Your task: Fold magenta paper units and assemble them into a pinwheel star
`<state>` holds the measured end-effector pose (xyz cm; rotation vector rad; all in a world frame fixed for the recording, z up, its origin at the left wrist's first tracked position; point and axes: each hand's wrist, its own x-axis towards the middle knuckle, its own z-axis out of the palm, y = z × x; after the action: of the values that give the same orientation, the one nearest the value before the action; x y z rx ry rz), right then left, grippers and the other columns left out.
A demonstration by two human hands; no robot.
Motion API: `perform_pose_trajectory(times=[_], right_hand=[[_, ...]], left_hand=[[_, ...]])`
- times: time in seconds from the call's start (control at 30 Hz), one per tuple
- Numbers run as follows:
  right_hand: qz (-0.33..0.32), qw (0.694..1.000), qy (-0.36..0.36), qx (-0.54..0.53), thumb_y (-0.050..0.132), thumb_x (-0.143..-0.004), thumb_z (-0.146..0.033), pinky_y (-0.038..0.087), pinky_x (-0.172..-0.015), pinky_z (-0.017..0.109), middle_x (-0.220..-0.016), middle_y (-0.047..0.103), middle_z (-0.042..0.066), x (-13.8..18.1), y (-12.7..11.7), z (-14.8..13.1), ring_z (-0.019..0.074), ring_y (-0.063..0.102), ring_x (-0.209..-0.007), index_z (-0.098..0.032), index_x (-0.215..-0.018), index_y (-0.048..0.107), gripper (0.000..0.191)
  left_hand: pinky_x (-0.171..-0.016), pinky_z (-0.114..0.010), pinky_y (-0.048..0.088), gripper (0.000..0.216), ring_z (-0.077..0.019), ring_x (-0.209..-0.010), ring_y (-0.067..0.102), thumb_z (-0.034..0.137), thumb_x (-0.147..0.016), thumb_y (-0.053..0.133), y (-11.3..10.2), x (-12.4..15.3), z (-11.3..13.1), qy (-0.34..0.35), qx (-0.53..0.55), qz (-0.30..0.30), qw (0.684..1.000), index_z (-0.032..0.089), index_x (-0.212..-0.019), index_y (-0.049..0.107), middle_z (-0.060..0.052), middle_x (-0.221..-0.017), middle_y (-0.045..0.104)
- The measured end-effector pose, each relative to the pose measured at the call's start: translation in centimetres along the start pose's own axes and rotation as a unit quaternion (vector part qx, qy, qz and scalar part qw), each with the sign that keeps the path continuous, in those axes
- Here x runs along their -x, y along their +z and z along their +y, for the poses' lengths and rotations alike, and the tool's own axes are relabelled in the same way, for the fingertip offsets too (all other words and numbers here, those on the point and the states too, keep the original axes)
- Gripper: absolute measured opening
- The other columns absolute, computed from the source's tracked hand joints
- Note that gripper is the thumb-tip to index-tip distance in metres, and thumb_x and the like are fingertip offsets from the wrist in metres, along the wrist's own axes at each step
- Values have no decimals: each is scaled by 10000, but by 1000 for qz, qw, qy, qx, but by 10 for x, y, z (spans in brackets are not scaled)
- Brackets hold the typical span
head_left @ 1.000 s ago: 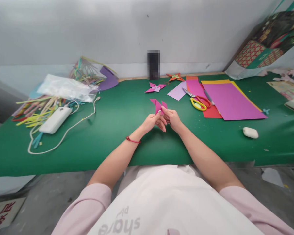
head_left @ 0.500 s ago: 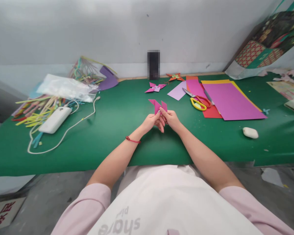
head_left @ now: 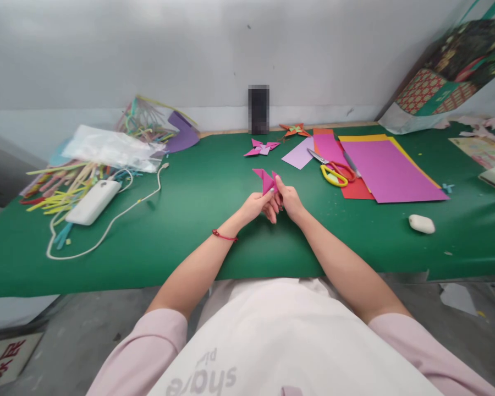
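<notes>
A folded magenta paper piece [head_left: 265, 180] stands up between both my hands over the middle of the green table [head_left: 190, 220]. My left hand [head_left: 258, 204], with a red thread on its wrist, pinches the piece from below left. My right hand [head_left: 289, 199] pinches its right flap with thumb and forefinger. Both hands are closed on the paper and touch each other just above the table.
A finished pink pinwheel [head_left: 260, 147] and an orange one [head_left: 295, 130] lie behind. Yellow and red scissors [head_left: 333, 170] rest by stacked coloured sheets [head_left: 390, 168]. At left lie a white power bank [head_left: 93, 201] with cable, paper strips [head_left: 61, 190] and a plastic bag [head_left: 109, 147]. A white oval object [head_left: 421, 223] sits at right.
My right hand has shifted slightly left and pressed the paper's right flap inward, so the two upright points stand closer together. The left hand has barely moved.
</notes>
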<state>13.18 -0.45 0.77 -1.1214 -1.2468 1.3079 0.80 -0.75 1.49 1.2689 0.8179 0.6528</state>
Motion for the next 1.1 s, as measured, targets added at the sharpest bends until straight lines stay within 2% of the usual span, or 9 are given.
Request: perform_pose_trajectory(times=[0.2, 0.33, 0.5, 0.7, 0.9, 1.1], right_hand=[[22, 995, -68, 72, 449, -763, -683, 312, -414, 241, -258, 316, -44, 2, -2, -2, 60, 318, -296, -206, -281, 366, 683], [31, 992, -85, 89, 445, -749, -698, 337, -439, 247, -279, 346, -43, 4, -2, -3, 67, 333, -315, -212, -301, 357, 667], [36, 993, -75, 84, 507, -725, -680, 319, -411, 236, -280, 330, -51, 4, -1, -5, 59, 321, -309, -206, -305, 345, 654], [-2, 998, -56, 33, 495, -691, -729, 276, -345, 234, -253, 348, -38, 5, 1, -7, 61, 324, -269, -212, -306, 332, 665], [33, 998, -58, -2, 463, -719, -728, 249, -332, 233, -240, 318, -43, 1, -3, -3, 60, 306, -253, -213, -308, 341, 669], [31, 997, -63, -11, 468, -710, -736, 261, -345, 239, -239, 323, -39, -3, -5, -1, 59, 305, -255, -213, -297, 351, 677]], left_hand=[[-458, -224, 459, 479, -127, -376, 577, 382, -887, 440, -1, 0, 4, -26, -5, 17, 1000, 107, -518, 574, -64, -427, 597], [-469, -223, 458, 393, -125, -390, 581, 289, -872, 465, -2, -1, 2, -11, -13, 38, 999, 110, -540, 577, -47, -434, 598], [-472, -227, 453, 425, -122, -382, 574, 354, -870, 470, -4, -1, -3, 9, -24, 5, 1000, 107, -538, 570, -48, -434, 588], [-456, -221, 445, 452, -127, -390, 581, 479, -837, 507, -1, 0, -3, 24, 1, -18, 1000, 113, -577, 565, -41, -437, 586], [-502, -229, 471, 557, -127, -437, 601, 622, -810, 455, 0, 2, 0, 9, -11, -28, 1000, 104, -672, 606, -62, -493, 627], [-509, -224, 475, 589, -126, -453, 607, 640, -804, 447, -1, 2, 0, 11, -13, -20, 1000, 94, -701, 642, -68, -514, 638]])
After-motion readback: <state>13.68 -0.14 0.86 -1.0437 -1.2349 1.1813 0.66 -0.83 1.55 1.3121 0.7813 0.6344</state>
